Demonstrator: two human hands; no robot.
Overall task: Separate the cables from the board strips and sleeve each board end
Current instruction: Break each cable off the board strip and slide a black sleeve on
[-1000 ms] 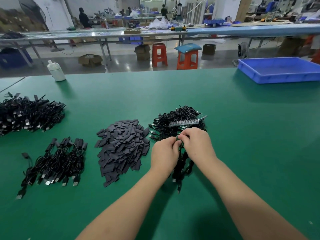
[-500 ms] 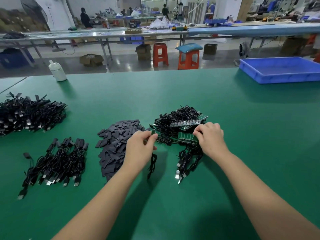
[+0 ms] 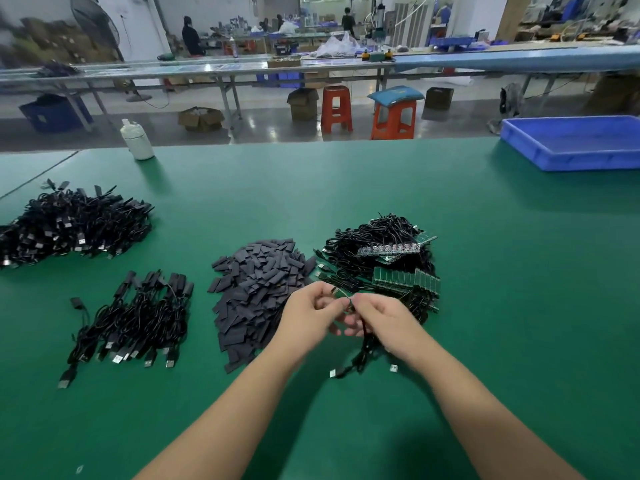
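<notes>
Now both hands, left hand (image 3: pixel 313 311) & right hand (image 3: pixel 379 320), pinch one cable's board end (image 3: pixel 347 301) between them (cable hanging toward person), w/ sleeve pile (image 3: pixel 258 289) nearer the left, just beside.

Bare green mat (image 3: pixel 519 306) lies right of the cable-and-board pile (image 3: pixel 381 261); sleeve heap (image 3: pixel 256 289) crowds left.

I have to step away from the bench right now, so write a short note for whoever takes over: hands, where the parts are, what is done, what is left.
Left hand and right hand pinch one cable at its small board end; its plug end hangs to the mat.
Sleeves: grey pile, left of the hands.
Unseparated board strips with cables: behind the hands.
Apparently finished: small cable bundle and big heap, far left.
Left: sleeve this end, then work through the strips.
</notes>
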